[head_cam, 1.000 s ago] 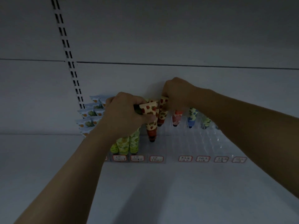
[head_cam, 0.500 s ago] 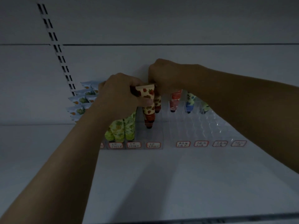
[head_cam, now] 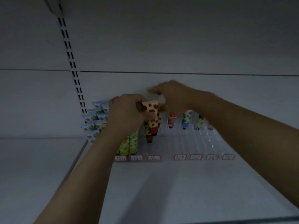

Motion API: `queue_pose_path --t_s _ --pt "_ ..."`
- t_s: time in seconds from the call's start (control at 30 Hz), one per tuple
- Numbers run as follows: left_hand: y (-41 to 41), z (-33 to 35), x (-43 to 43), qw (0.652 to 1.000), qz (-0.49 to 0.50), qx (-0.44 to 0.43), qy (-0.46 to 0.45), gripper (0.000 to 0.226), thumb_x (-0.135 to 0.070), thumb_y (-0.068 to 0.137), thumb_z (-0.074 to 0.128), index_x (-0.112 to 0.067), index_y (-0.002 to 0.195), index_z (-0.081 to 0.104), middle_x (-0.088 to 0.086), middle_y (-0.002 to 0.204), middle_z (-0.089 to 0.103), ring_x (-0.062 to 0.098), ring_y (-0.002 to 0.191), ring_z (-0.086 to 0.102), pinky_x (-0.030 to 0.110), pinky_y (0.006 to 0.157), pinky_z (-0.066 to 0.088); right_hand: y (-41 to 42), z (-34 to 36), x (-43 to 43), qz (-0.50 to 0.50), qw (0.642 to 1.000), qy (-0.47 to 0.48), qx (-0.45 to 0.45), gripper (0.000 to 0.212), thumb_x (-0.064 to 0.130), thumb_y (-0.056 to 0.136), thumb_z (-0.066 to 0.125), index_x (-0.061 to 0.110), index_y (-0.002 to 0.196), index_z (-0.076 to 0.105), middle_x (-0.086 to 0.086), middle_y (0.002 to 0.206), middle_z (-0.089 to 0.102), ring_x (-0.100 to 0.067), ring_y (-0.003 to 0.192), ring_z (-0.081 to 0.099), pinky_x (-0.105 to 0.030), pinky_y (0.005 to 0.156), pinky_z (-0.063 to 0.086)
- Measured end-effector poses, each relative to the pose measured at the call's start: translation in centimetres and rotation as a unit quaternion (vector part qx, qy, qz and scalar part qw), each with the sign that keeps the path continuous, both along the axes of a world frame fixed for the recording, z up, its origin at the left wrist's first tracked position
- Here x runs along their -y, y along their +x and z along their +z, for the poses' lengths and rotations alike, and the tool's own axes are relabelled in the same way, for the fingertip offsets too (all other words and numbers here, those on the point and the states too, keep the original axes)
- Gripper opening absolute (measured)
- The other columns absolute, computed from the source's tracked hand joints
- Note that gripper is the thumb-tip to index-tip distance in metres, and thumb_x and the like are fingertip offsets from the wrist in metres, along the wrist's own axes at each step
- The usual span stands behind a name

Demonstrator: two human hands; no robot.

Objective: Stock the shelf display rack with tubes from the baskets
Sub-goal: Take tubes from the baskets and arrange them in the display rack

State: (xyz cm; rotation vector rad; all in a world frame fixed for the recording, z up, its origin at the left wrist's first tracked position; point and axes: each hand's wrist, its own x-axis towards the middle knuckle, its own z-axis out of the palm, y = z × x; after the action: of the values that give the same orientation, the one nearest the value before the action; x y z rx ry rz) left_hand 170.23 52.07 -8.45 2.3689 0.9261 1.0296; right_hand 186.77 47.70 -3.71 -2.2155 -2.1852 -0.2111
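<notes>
The left hand (head_cam: pixel 127 114) has its grip clamped on the top of a strawberry-print tube (head_cam: pixel 152 122), which hangs cap-down into the clear display rack (head_cam: pixel 194 141) just below the grip. The right hand (head_cam: pixel 174 97), just right of it, is blurred, so I cannot tell the state of its grip. Lime-green tubes (head_cam: pixel 130 143) fill columns left of the grip. To the right stand only single back-row tubes (head_cam: pixel 172 120), so most stocking seems left.

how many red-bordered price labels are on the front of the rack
7 on the rack front: three labels at left, four at right; the left forearm may hide more.
</notes>
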Motion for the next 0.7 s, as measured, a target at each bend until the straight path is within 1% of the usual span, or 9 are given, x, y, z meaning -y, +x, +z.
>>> queue_pose_path --t_s 0.03,0.1,0.2,0.27,0.4,0.47,0.53,0.6,0.7 --pt "0.0 0.1 0.0 1.000 0.006 0.024 0.002 0.034 -0.040 0.062 0.086 -0.040 0.068 0.053 -0.020 0.069 0.056 0.020 0.083 0.063 0.048 0.090 0.047 -0.5 0.9 1.2 0.031 0.998 0.020 -0.051 0.071 0.024 0.082 0.073 0.023 0.144 0.038 0.002 0.133 0.053 -0.014 0.114 0.053 -0.021 0.093 0.040" --pt "0.1 0.2 -0.2 0.998 0.027 0.056 0.013 0.035 -0.040 0.060 0.086 -0.037 0.064 0.052 -0.019 0.064 0.055 0.020 0.079 0.063 0.046 0.089 0.047 -1.8 1.5 2.7 0.080 0.991 0.038 -0.103 0.073 0.028 0.077 0.078 0.028 0.141 0.042 0.011 0.120 0.055 -0.006 0.105 0.052 -0.016 0.087 0.038" --pt "0.6 -0.4 -0.2 0.999 0.026 0.026 0.031 0.029 -0.032 0.068 0.081 -0.034 0.066 0.053 -0.014 0.065 0.056 0.022 0.082 0.062 0.042 0.088 0.046 -2.5 -0.5 2.7 0.070 0.988 0.094 -0.100 0.054 0.026 0.070 0.083 0.017 0.120 0.062 0.000 0.104 0.067 -0.012 0.089 0.058 -0.019 0.069 0.038" --pt "0.8 -1.0 -0.1 0.999 0.001 0.016 0.031 0.014 -0.027 0.076 0.077 -0.027 0.086 0.067 -0.004 0.081 0.067 0.023 0.089 0.061 0.042 0.090 0.045 -2.0 -1.7 2.4 0.044 0.988 0.122 -0.079 0.041 0.023 0.073 0.081 0.012 0.110 0.067 -0.005 0.094 0.069 -0.016 0.080 0.059 -0.018 0.061 0.035" --pt "0.8 -1.6 -0.7 0.994 0.006 0.006 0.111 0.029 -0.032 0.081 0.074 -0.026 0.108 0.067 -0.011 0.094 0.069 0.017 0.103 0.056 0.035 0.100 0.029 -0.4 -2.7 2.3 0.034 0.974 0.193 -0.112 0.016 0.009 0.075 0.076 0.004 0.090 0.072 -0.010 0.080 0.071 -0.015 0.066 0.057 -0.004 0.057 0.034" --pt "0.5 -1.7 -1.2 0.988 0.030 -0.031 0.147 0.042 -0.042 0.081 0.071 -0.031 0.120 0.060 -0.012 0.107 0.064 0.017 0.114 0.047 0.034 0.100 0.021 0.2 -3.3 2.0 -0.001 0.964 0.225 -0.140 0.014 0.010 0.076 0.076 0.003 0.086 0.071 -0.009 0.078 0.070 -0.015 0.067 0.057 -0.010 0.056 0.035" --pt "0.3 -1.9 -1.6 0.977 0.051 -0.092 0.186 0.042 -0.050 0.081 0.066 -0.035 0.120 0.061 -0.009 0.119 0.058 0.021 0.118 0.044 0.036 0.101 0.020 0.2 -4.0 1.8 -0.042 0.959 0.219 -0.174 0.021 0.021 0.077 0.078 0.005 0.086 0.069 -0.003 0.074 0.064 -0.017 0.066 0.059 -0.019 0.055 0.040" --pt "0.4 -2.1 -1.7 0.972 0.052 -0.111 0.201 0.034 -0.049 0.083 0.066 -0.034 0.113 0.067 -0.007 0.119 0.057 0.023 0.115 0.047 0.038 0.100 0.022 0.2 -5.0 1.5 -0.041 0.961 0.206 -0.181 0.022 0.022 0.078 0.078 0.003 0.085 0.069 -0.002 0.070 0.061 -0.019 0.062 0.058 -0.020 0.049 0.037" --pt "0.8 -2.5 -1.7 0.968 0.062 -0.092 0.226 0.019 -0.036 0.083 0.069 -0.027 0.101 0.071 -0.004 0.109 0.060 0.025 0.107 0.051 0.039 0.095 0.026 0.1 -6.3 1.0 -0.035 0.958 0.220 -0.182 0.022 0.020 0.077 0.077 0.000 0.081 0.068 -0.009 0.071 0.064 -0.017 0.060 0.052 -0.027 0.051 0.029"
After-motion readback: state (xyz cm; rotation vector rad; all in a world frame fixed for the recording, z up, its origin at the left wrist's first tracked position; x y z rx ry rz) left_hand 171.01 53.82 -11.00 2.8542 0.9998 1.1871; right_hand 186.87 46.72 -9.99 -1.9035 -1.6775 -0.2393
